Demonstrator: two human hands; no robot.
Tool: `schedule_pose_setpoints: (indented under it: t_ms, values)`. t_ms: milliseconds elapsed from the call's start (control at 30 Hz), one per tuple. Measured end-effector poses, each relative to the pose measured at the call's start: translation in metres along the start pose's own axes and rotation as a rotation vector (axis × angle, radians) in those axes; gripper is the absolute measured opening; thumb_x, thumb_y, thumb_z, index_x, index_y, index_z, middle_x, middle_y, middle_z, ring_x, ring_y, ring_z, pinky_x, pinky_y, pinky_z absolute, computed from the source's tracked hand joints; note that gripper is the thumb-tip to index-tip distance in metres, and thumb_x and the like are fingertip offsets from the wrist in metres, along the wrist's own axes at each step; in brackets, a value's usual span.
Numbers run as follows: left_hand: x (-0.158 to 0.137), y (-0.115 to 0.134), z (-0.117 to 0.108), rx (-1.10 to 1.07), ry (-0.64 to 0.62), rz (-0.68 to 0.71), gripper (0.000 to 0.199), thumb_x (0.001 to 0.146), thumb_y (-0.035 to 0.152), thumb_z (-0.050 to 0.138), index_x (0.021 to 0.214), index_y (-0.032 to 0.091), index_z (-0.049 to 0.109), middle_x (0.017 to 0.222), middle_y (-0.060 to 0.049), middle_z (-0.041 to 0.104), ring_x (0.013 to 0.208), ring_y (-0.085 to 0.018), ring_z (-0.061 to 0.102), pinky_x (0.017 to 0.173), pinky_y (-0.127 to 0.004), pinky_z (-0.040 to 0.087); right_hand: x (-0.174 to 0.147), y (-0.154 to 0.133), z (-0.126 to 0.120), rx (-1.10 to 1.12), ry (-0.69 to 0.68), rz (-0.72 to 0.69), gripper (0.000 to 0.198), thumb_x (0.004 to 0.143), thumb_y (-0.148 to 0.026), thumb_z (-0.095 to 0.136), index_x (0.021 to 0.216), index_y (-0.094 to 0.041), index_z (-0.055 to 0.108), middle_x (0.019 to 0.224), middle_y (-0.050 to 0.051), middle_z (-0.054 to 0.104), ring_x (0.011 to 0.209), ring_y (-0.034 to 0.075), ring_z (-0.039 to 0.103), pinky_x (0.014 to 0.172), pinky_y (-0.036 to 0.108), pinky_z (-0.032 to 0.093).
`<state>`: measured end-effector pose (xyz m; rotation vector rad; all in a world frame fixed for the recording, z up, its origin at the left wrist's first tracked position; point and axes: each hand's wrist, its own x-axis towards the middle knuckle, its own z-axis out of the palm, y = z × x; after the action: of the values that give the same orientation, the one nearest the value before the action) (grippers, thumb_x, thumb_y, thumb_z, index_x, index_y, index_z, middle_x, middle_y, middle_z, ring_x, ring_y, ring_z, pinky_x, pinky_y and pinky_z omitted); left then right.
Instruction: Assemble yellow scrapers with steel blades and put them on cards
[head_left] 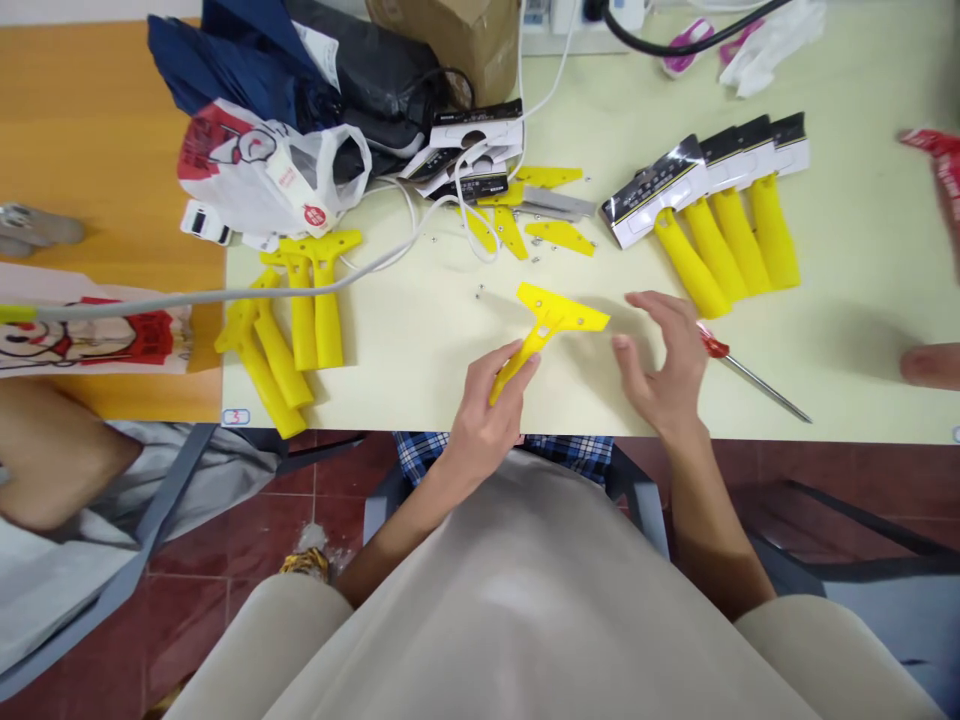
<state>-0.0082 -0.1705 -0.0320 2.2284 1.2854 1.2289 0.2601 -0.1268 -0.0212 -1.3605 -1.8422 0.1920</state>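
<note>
My left hand [491, 405] is wrapped round the handle of a yellow scraper [555, 318], whose wide head points up and to the right. To its right, my right hand [664, 365] is raised over the table with thumb and fingers apart, holding nothing. A screwdriver [757, 385] with a red handle lies beside that hand, its handle partly hidden behind it. Beyond the scraper lie loose yellow plates [561, 237], several tiny screws [480, 291] and a flat metal blade [559, 202].
Yellow scraper handles [300, 310] lie at the left. Scrapers with black-and-white card sleeves [739, 215] lie at the back right. A white cable [285, 293] crosses the left side. Plastic bags [247, 175] and a cardboard box [465, 40] stand behind. Another person's fingers [930, 366] show at right.
</note>
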Motion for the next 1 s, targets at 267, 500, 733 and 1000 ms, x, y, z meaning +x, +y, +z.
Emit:
schedule_pose_setpoints:
  t_ms: [267, 500, 733, 1000]
  values:
    - [0.036, -0.012, 0.016, -0.093, 0.116, 0.096, 0.064, 0.116, 0.025, 0.064, 0.175, 0.029, 0.041, 0.164, -0.016, 0.061, 0.156, -0.028, 0.061, 0.123, -0.044, 0.062, 0.077, -0.021, 0.042, 0.754, -0.108, 0.343, 0.065, 0.087, -0.069, 0.094, 0.123, -0.028, 0.06, 0.117, 0.005, 0.073, 0.095, 0.023, 0.078, 0.084, 0.045, 0.071]
    - [0.09, -0.059, -0.016, -0.172, 0.056, -0.076, 0.032, 0.121, 0.046, 0.05, 0.139, 0.027, 0.067, 0.138, -0.014, 0.077, 0.133, -0.025, 0.074, 0.104, -0.041, 0.068, 0.155, -0.039, 0.018, 0.83, -0.136, 0.399, 0.058, 0.092, -0.064, 0.084, 0.124, -0.039, 0.043, 0.121, -0.002, 0.072, 0.117, 0.028, 0.064, 0.085, 0.045, 0.057]
    - [0.155, -0.124, 0.014, -0.088, -0.231, 0.073, 0.066, 0.114, 0.068, 0.054, 0.166, 0.027, 0.05, 0.167, -0.016, 0.06, 0.157, -0.031, 0.059, 0.126, -0.051, 0.056, 0.169, -0.025, 0.055, 1.261, -0.035, 0.578, 0.043, 0.088, -0.053, 0.084, 0.101, -0.029, 0.05, 0.11, 0.001, 0.063, 0.084, 0.019, 0.052, 0.056, 0.029, 0.034]
    - [0.151, -0.141, 0.046, -0.071, -0.385, 0.04, 0.057, 0.106, 0.079, 0.065, 0.122, 0.026, 0.075, 0.138, -0.004, 0.08, 0.134, -0.02, 0.071, 0.125, -0.046, 0.055, 0.154, 0.009, 0.06, 1.058, -0.442, 0.711, 0.05, 0.089, -0.068, 0.064, 0.103, -0.022, 0.052, 0.093, 0.001, 0.044, 0.076, 0.008, 0.029, 0.057, 0.018, 0.019]
